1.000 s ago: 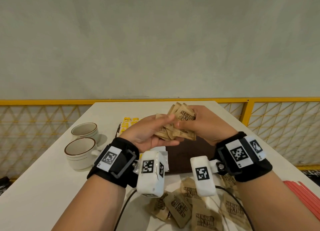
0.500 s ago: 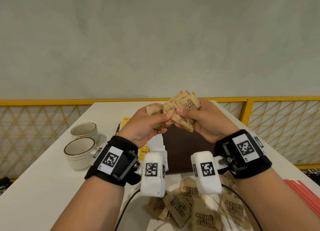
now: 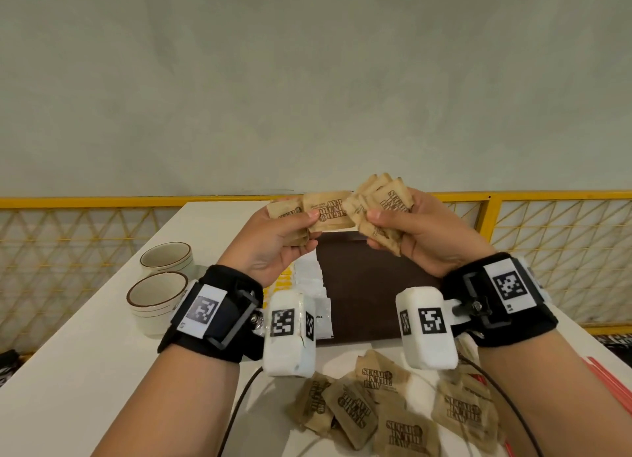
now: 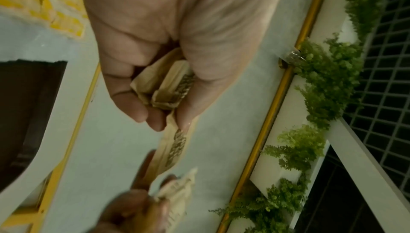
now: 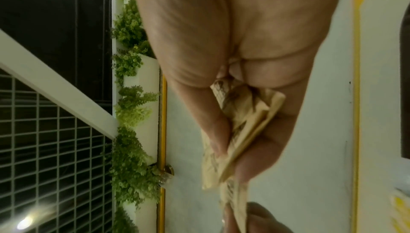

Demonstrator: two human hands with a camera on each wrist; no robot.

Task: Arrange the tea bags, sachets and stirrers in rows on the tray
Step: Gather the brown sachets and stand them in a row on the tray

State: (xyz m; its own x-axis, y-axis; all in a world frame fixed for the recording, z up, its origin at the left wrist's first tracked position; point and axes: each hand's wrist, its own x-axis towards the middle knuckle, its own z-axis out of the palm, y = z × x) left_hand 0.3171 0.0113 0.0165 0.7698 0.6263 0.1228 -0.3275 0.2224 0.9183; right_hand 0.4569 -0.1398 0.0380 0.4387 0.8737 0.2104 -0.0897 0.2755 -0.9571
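Note:
Both hands are raised above the dark brown tray point(image 3: 362, 285). My left hand point(image 3: 284, 234) pinches a few brown sugar sachets point(image 3: 321, 213), thumb on top; the left wrist view shows the sachets point(image 4: 164, 87) tucked in its curled fingers. My right hand point(image 3: 410, 230) grips a fanned bundle of brown sachets point(image 3: 383, 203), seen edge-on as a bundle point(image 5: 239, 123) in the right wrist view. One sachet bridges the two hands. Several loose brown sachets point(image 3: 383, 405) lie on the table near me. White sachets point(image 3: 309, 278) and yellow tea bags point(image 3: 282, 282) lie along the tray's left side.
Two cream cups point(image 3: 160, 292) stand at the left of the white table point(image 3: 68, 371). Red stirrers point(image 3: 612, 384) lie at the right edge. A yellow railing point(image 3: 102, 201) runs behind the table. Cables trail from my wrist cameras over the near table.
Both hands have lifted higher and drawn slightly apart. The left hand now holds a few sachets spread out from the right hand's bundle.

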